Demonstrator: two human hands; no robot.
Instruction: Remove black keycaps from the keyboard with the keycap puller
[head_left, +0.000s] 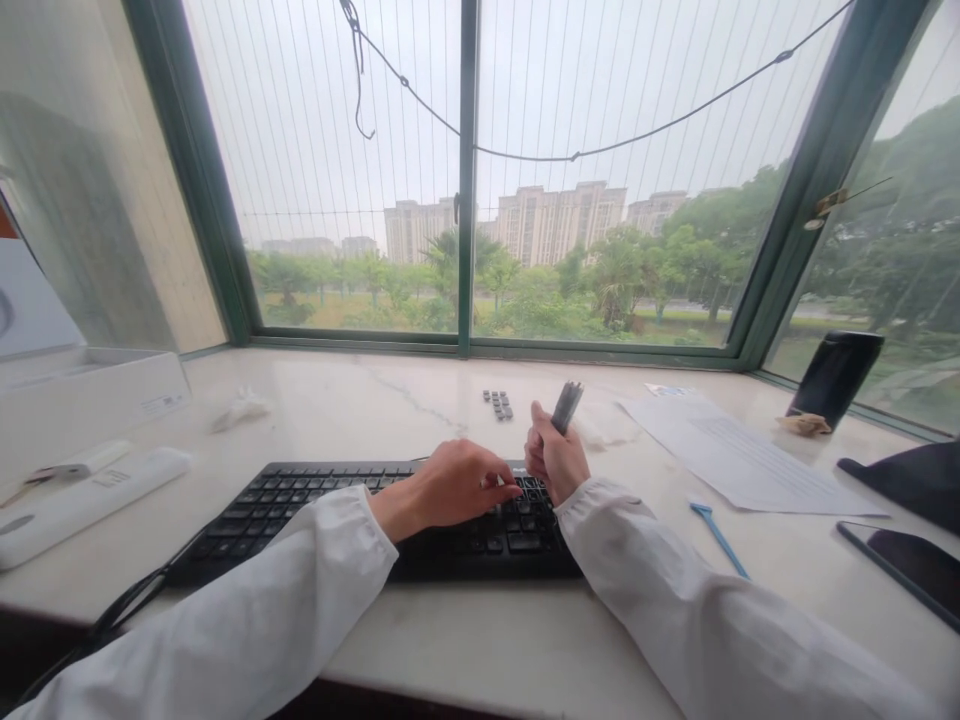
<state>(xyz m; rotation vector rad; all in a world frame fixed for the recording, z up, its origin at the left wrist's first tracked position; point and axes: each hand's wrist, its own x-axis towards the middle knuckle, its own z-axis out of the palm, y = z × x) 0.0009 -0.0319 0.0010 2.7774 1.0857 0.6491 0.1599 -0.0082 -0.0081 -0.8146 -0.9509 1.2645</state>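
A black keyboard [300, 510] lies on the pale stone sill in front of me. My left hand [450, 485] rests over its right part with the fingers curled down onto the keys, the fingertips pinched near a key. Just to its right, my right hand [556, 460] is closed around a dark, flat, elongated piece [568, 405] that sticks up and away from the fist. Several small dark keycaps [498, 404] lie in a cluster on the sill beyond the keyboard. Both arms wear white sleeves.
Printed paper sheets [739, 455] and a blue tool [718, 537] lie right of the keyboard. A phone [904, 567] and a black cylinder [836, 378] sit at far right. A white box [82, 395], a white bar [86, 495] and crumpled tissue [241, 408] are left. Window glass closes the back.
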